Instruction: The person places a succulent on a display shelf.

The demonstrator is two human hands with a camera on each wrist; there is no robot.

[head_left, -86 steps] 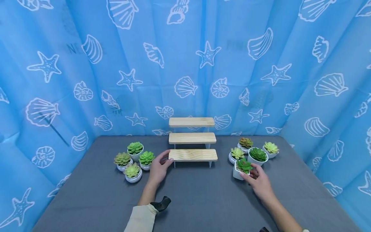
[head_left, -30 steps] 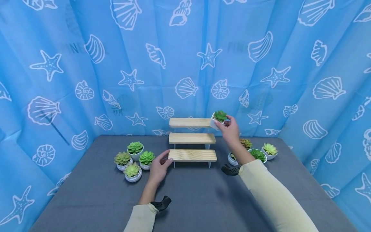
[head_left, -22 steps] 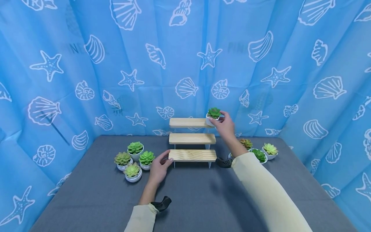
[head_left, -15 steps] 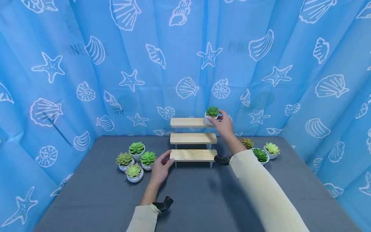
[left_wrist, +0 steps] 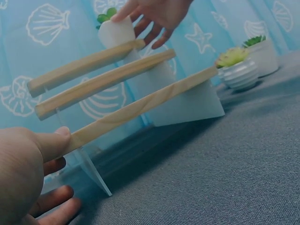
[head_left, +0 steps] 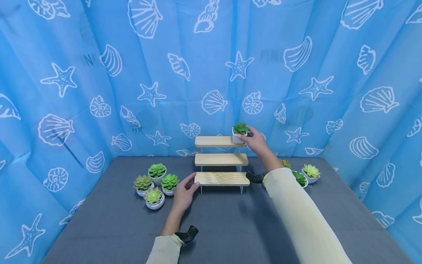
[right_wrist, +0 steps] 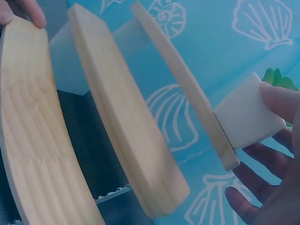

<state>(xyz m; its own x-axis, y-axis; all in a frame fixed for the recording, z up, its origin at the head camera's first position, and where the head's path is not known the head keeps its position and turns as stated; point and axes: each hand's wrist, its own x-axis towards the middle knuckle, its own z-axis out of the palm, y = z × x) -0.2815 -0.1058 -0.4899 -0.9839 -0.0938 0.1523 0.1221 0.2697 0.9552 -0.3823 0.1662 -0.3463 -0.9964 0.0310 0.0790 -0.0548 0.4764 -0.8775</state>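
A three-step wooden riser (head_left: 224,178) with clear side supports stands in the middle of the table. My left hand (head_left: 182,195) grips the left end of its lowest step, thumb on top and fingers below, as the left wrist view shows. At the right end of the top step, my right hand (head_left: 258,143) holds a small green succulent in a white pot (head_left: 238,138) between thumb and fingers. The pot (right_wrist: 251,111) is upright, its base right at the top board (right_wrist: 185,84) in the right wrist view. My fingers partly hide the leaves there.
Several potted succulents (head_left: 155,196) cluster left of the riser. More pots, including a yellow-green succulent (head_left: 311,171) and a dark green one (head_left: 299,179), stand at right, partly behind my right sleeve (head_left: 296,205). A blue shell-patterned curtain (head_left: 211,73) hangs behind the grey-covered table (head_left: 108,227).
My right hand has carried the white-potted succulent from the right-hand group up and left onto the top step's right end. My left hand has kept its place on the lowest step.
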